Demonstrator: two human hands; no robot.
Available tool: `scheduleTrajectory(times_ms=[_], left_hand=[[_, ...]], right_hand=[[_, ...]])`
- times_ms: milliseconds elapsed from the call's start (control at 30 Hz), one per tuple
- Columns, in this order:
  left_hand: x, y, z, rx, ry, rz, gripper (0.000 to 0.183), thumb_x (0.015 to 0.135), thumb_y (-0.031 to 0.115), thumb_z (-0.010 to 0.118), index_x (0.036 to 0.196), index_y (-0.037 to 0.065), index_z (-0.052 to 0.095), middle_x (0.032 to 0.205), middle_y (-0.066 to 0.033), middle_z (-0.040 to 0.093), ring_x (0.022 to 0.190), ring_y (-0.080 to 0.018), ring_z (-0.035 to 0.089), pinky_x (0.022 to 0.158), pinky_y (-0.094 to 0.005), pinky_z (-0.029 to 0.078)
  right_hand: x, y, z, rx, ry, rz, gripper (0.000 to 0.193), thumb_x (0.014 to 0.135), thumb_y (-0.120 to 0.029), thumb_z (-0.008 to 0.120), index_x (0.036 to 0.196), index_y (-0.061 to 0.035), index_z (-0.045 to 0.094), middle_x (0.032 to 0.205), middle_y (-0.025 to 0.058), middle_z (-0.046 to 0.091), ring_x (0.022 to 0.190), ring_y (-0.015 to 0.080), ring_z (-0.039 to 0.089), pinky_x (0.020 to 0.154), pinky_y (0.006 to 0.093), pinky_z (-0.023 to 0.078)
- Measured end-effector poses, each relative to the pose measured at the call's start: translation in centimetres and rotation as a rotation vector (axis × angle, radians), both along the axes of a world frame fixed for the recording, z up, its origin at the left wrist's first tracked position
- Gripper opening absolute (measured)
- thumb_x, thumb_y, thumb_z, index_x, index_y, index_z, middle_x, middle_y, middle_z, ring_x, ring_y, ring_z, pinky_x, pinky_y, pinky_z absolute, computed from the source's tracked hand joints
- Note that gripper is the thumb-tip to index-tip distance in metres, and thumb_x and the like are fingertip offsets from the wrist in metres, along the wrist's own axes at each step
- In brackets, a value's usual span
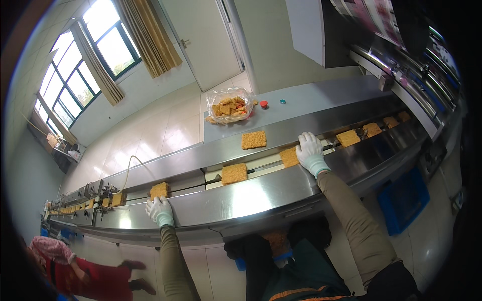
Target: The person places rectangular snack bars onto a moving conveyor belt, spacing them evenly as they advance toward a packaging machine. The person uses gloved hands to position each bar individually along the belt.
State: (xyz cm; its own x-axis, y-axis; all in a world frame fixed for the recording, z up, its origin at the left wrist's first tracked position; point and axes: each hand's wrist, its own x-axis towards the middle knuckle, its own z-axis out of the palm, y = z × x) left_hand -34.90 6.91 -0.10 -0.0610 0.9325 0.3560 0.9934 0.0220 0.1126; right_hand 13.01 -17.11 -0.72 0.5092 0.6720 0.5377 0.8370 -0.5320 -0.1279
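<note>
My left hand [159, 211], in a white glove, rests at the near side of the conveyor channel. Its fingers are apart, and their tips touch the near edge of a golden square noodle cake [159, 189]. Farther right, my right hand [311, 150], gloved too, reaches over the channel. Its fingers are bent over the right edge of another noodle cake [288, 157], and they hide that edge. Between my hands a noodle cake [234, 173] lies in the channel. One more noodle cake [254, 140] sits on the far metal ledge.
Beyond the ledge, a clear plastic bag [230, 107] of broken pieces stands beside a red cap [263, 104] on a grey table [296, 99]. Several cakes lie in the channel right of my hand, toward a roller machine [401, 75]. A blue crate [404, 200] is below. A person [80, 271] is at lower left.
</note>
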Motion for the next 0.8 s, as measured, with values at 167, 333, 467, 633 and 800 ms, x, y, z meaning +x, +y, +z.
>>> scheduleTrajectory(times_ms=[167,333,467,633,800], left_hand=[[0.02,0.20,-0.23,0.000,-0.024,0.010,0.039,0.090,0.040,0.047,0.107,0.010,0.064,0.130,-0.0234,0.048,0.122,-0.0389,0.044,0.106,-0.0447,0.031],[0.14,-0.07,0.08,-0.015,-0.023,0.017,0.040,0.090,0.041,0.046,0.109,0.010,0.064,0.131,-0.0233,0.047,0.123,-0.0391,0.043,0.106,-0.0445,0.031],[0.28,-0.24,0.32,-0.026,-0.027,0.013,0.040,0.090,0.041,0.046,0.108,0.010,0.064,0.131,-0.0233,0.048,0.123,-0.0394,0.043,0.106,-0.0445,0.031],[0.15,-0.01,0.07,-0.013,-0.021,0.025,0.039,0.090,0.041,0.047,0.106,0.010,0.064,0.130,-0.0233,0.049,0.122,-0.0394,0.044,0.105,-0.0451,0.031],[0.07,0.15,-0.11,-0.003,0.003,0.010,0.037,0.089,0.040,0.049,0.104,0.010,0.064,0.128,-0.0230,0.051,0.120,-0.0391,0.045,0.105,-0.0456,0.032]], right_hand=[[0.15,0.04,-0.16,-0.004,0.005,-0.001,0.033,0.080,-0.022,0.056,0.107,-0.0035,0.057,0.118,0.0125,0.056,0.115,0.0282,0.049,0.095,0.0404,0.041],[0.21,0.12,-0.39,0.003,-0.001,-0.003,0.034,0.080,-0.023,0.056,0.108,-0.0035,0.057,0.118,0.0123,0.056,0.115,0.0280,0.049,0.095,0.0401,0.041],[0.21,0.05,-0.42,0.009,-0.002,0.000,0.034,0.080,-0.023,0.056,0.108,-0.0033,0.057,0.118,0.0124,0.056,0.116,0.0279,0.048,0.096,0.0400,0.041],[0.17,0.11,-0.40,0.013,-0.007,0.002,0.032,0.080,-0.022,0.056,0.106,-0.0034,0.057,0.117,0.0124,0.056,0.115,0.0279,0.048,0.096,0.0398,0.041],[0.29,0.21,-0.53,-0.016,0.002,-0.010,0.032,0.081,-0.025,0.055,0.106,-0.0045,0.057,0.118,0.0111,0.056,0.116,0.0267,0.048,0.098,0.0396,0.039]])
